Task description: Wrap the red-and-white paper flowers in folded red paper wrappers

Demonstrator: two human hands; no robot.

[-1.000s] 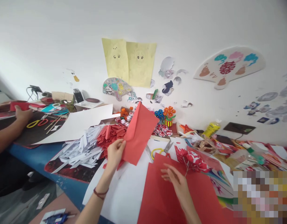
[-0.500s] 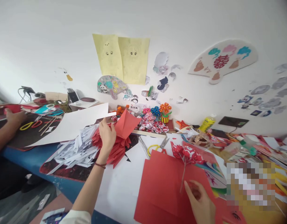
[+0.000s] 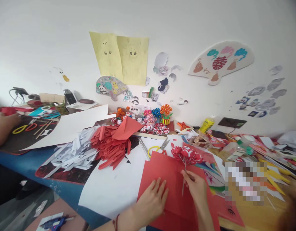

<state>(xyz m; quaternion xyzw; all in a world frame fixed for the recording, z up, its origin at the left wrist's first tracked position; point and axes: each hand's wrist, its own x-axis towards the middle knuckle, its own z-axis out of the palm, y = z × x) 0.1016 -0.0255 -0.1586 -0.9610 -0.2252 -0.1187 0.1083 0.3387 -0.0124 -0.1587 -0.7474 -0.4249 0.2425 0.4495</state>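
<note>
My left hand (image 3: 152, 197) lies with its fingers spread on the red paper sheets (image 3: 169, 170) at the front of the table. In my right hand (image 3: 194, 186) the thumb and fingers pinch the thin stem of a paper flower bunch (image 3: 186, 154) with red and white petals. The stem's lower end points down over the red sheets. Behind the sheets lie scissors (image 3: 159, 149) with yellow and orange handles. Left of them are a heap of red paper strips (image 3: 108, 144) and a pile of white paper strips (image 3: 78, 150).
At the far left, another person's hand (image 3: 8, 123) holds something red. Small paper flowers (image 3: 155, 123) stand along the wall. A yellow bottle (image 3: 207, 125) stands back right, and paper scraps and a clear bottle (image 3: 236, 147) clutter the right side.
My left hand has come from the strip heap down and right onto the red sheets. My right hand has moved up onto the flower stem. The view has shifted slightly right.
</note>
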